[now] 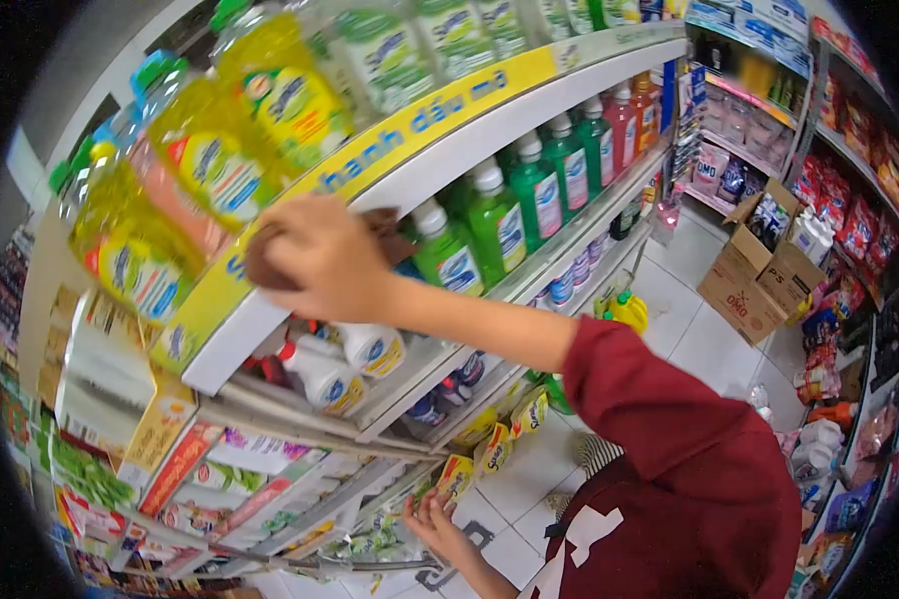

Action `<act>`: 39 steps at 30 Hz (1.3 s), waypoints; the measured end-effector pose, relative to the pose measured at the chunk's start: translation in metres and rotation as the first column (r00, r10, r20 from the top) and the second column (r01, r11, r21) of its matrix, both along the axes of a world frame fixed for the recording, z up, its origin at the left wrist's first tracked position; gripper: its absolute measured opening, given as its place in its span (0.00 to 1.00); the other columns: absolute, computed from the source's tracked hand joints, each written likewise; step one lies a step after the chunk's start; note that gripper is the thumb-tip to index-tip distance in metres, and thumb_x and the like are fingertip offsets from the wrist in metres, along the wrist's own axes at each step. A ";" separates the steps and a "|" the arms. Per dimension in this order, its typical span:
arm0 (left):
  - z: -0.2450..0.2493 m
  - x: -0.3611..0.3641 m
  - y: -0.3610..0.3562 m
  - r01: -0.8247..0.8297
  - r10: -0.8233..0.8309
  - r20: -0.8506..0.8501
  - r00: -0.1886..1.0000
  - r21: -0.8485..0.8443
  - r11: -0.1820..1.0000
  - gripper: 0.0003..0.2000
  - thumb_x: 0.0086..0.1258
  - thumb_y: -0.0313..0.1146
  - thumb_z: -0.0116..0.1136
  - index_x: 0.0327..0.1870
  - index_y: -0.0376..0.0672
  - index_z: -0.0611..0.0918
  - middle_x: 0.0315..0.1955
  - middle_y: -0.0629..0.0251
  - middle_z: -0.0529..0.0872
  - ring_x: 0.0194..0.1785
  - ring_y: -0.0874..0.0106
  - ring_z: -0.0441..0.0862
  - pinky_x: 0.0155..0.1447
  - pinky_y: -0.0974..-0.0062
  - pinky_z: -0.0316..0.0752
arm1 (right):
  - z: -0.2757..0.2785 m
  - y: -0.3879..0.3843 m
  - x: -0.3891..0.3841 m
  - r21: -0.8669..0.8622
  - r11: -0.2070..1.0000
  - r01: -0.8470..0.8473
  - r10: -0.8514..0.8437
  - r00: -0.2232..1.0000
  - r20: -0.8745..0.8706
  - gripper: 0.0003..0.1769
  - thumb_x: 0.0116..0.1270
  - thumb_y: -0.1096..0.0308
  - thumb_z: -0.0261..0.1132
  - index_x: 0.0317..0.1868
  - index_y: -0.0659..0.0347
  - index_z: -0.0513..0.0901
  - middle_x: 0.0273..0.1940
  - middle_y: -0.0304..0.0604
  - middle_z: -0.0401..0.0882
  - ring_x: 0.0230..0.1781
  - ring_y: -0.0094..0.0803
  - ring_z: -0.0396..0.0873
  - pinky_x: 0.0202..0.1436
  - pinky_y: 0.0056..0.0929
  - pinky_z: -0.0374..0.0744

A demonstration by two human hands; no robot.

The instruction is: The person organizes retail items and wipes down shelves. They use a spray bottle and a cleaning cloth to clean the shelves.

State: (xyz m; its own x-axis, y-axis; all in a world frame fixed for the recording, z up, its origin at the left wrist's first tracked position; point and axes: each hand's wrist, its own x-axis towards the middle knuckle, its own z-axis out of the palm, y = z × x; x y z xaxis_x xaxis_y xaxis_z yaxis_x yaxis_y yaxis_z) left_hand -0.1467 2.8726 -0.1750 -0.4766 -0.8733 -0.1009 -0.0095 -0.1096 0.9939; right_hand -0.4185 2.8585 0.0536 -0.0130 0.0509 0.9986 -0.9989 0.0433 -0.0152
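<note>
My right hand (330,250) is closed around a brown cloth (273,262), pressed to the yellow and white front edge strip (420,130) of a shelf. Part of the cloth shows behind the wrist. Yellow dish soap bottles (205,150) stand just above that hand on the upper shelf. Below the arm, green mouthwash-like bottles (496,220) line the lower shelf. Lower down hangs my left hand (440,527), fingers apart and with nothing visible in it. Yellow packets (456,477) on the shelf rack are close by it.
An open cardboard box (749,280) with goods in it stands on the tiled floor (669,299) of the aisle. A yellow bottle (627,311) is near the rack's foot. Shelves of red packets (859,210) run along the right side. White bottles (335,374) sit under the wiped strip.
</note>
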 end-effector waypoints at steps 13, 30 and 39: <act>-0.153 -0.209 0.120 0.207 -0.177 0.117 0.977 -0.349 0.914 0.06 0.60 0.25 0.53 0.37 0.37 0.74 0.30 0.65 0.76 0.31 0.77 0.73 0.35 0.81 0.69 | -0.003 0.213 -0.219 0.028 0.937 0.347 -0.317 0.884 -0.344 0.24 0.41 0.50 0.71 0.18 0.61 0.69 0.38 0.51 0.73 0.31 0.45 0.73 0.32 0.39 0.71; 0.215 -0.406 0.088 -0.502 0.309 -0.554 0.773 -0.832 -0.234 0.06 0.66 0.27 0.50 0.37 0.33 0.75 0.37 0.56 0.76 0.42 0.61 0.71 0.50 0.66 0.64 | -0.002 0.552 -0.507 -0.136 0.682 0.718 -0.658 0.685 0.313 0.19 0.65 0.57 0.54 0.33 0.70 0.73 0.36 0.57 0.71 0.38 0.54 0.70 0.41 0.42 0.69; 0.192 -0.413 0.067 -0.482 0.274 -0.514 0.813 -0.858 -0.179 0.07 0.67 0.25 0.48 0.42 0.30 0.75 0.38 0.56 0.76 0.39 0.67 0.74 0.41 0.73 0.71 | -0.002 0.635 -0.590 -0.051 0.469 0.882 -0.649 0.383 0.657 0.28 0.66 0.48 0.47 0.38 0.70 0.75 0.40 0.58 0.73 0.44 0.53 0.70 0.49 0.44 0.67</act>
